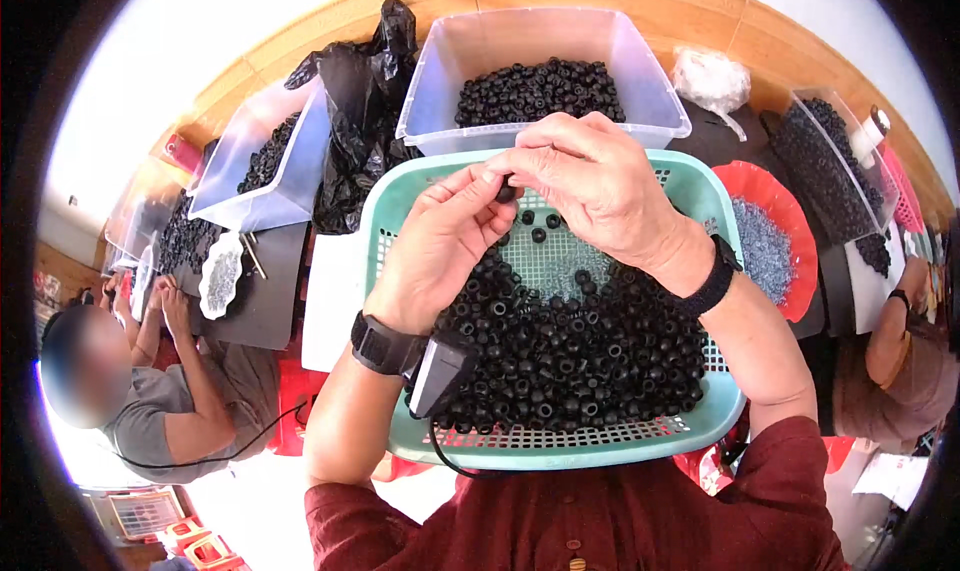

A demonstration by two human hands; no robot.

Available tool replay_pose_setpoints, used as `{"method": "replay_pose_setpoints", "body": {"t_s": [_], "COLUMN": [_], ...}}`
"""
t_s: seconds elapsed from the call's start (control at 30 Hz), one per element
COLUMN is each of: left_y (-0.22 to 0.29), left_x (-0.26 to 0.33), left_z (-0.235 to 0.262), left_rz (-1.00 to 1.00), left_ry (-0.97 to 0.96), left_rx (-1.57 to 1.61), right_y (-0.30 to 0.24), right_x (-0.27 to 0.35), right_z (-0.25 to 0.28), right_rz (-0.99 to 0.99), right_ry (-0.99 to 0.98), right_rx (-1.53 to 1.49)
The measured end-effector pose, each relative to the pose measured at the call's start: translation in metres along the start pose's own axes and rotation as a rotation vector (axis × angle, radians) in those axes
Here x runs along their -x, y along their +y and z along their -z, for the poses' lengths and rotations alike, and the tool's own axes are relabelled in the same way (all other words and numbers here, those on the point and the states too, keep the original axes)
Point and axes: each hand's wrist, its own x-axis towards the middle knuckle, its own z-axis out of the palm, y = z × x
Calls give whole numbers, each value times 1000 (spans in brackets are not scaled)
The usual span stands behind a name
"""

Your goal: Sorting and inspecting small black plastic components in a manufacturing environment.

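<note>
Over the far half of a green plastic basket, both of my hands meet. My left hand is closed, with thumb and fingertips pinching one small round black part. From the right, my right hand reaches to the top of that part, its fingertips pinched together; whatever they hold is too small or hidden to make out. Below lies a heap of round black parts with holes, filling the near side of the basket. A few loose ones sit on the mesh near my fingers, beside a scatter of tiny grey-blue pieces.
Behind the basket stands a clear bin with more black parts, next to a black plastic bag. A red dish of grey-blue pieces is at right. Co-workers sit at the left and right.
</note>
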Motion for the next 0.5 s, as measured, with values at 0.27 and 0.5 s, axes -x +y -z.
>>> {"method": "replay_pose_setpoints", "body": {"t_s": [0.27, 0.5], "left_y": [-1, 2], "left_x": [1, 1], "left_z": [-8, -14], "left_rz": [-112, -202], "left_ry": [16, 33], "left_rx": [-162, -336], "right_y": [0, 6], "right_x": [-2, -5], "right_z": [5, 13], "right_rz": [-469, -526], "right_ry": [110, -46], "right_rx": [-540, -565]}}
